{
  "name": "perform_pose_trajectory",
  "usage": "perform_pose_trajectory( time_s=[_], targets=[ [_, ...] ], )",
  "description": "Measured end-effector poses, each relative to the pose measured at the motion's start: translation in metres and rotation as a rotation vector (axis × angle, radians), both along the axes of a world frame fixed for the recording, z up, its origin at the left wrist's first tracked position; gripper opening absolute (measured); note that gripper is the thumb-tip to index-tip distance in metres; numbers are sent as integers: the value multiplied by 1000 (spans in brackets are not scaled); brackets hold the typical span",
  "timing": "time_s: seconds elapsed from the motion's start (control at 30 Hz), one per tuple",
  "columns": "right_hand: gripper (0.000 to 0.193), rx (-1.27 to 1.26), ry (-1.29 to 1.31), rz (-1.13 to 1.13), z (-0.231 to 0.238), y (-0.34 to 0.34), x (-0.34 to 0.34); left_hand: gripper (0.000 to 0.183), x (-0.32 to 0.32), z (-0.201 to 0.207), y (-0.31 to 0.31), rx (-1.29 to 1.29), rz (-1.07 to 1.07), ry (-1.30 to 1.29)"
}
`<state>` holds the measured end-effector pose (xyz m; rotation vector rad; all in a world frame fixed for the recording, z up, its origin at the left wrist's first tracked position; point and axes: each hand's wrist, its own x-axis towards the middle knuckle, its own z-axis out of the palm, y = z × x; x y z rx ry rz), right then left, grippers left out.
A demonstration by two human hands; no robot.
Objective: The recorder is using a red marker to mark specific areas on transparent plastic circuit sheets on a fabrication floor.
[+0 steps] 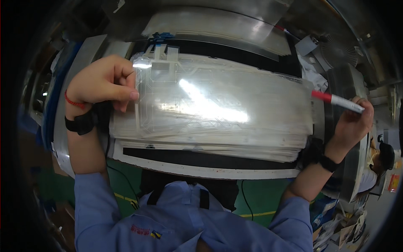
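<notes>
My left hand (102,82) is closed at the left edge of a clear plastic film sheet (157,98), its thumb and curled fingers pinching the edge. Thin printed circuit lines run over the film, and flat tails (172,53) stick out at its far left. Beneath lies a thick, uneven stack of similar sheets (218,145); glare whitens its middle. Off the stack's right end, my right hand (354,126) grips a white marker pen (346,104) with a red end pointing left toward the sheets.
The stack rests on a black surface (180,158) with a pale front edge (168,168). Behind it lies another pile of clear sheets (201,25). A fan (339,50) and a crumpled white sheet (315,77) are at the far right. Another person (373,172) is at the right rim.
</notes>
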<state>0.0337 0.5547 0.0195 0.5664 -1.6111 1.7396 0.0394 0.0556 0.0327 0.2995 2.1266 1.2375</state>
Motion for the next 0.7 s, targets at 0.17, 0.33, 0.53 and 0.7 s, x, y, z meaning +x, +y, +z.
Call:
perform_pose_trajectory(
  time_s=[0.17,0.33,0.53,0.7],
  targets=[
    [41,136,-101,224,-11,-52,17,26,21,18,0,-224,180,289],
    [42,216,-189,392,-23,-94,48,38,41,9,42,100,-211,360],
    [42,321,-152,635,-36,-115,56,36,54,-14,92,-52,-408,445],
    [43,230,-160,730,-46,-123,50,29,54,-24,97,53,-396,543]
  ],
)
